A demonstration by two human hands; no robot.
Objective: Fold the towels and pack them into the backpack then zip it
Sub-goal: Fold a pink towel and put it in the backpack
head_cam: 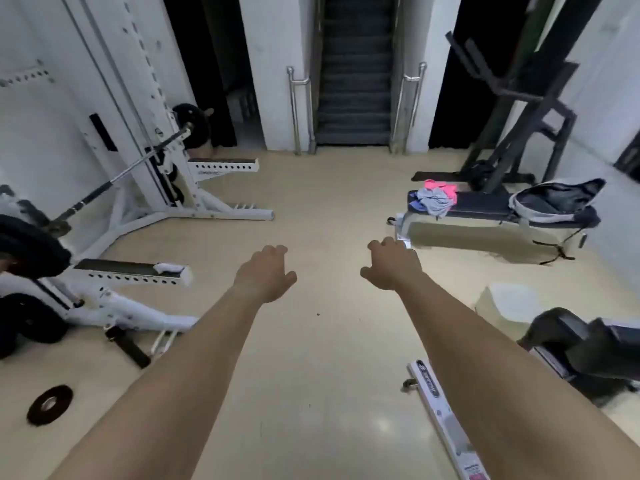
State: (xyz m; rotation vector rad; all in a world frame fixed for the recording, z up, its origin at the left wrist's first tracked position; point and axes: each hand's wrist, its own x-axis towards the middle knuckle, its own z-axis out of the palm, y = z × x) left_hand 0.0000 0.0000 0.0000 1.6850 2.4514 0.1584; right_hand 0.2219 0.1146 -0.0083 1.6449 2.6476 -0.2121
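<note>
Pink and grey crumpled towels [437, 199] lie at the left end of the black padded bench [485, 204], an open grey-and-navy backpack [554, 202] at its right end. Short of it hover the left hand [265, 275] and right hand [391, 266], grips loosely spread, empty.

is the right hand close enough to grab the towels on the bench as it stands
Probably not yet. The right hand hangs over the floor, holding nothing, short of the towels heaped on the bench. Nothing seems to stand between them, so a step closer should do it.
</note>
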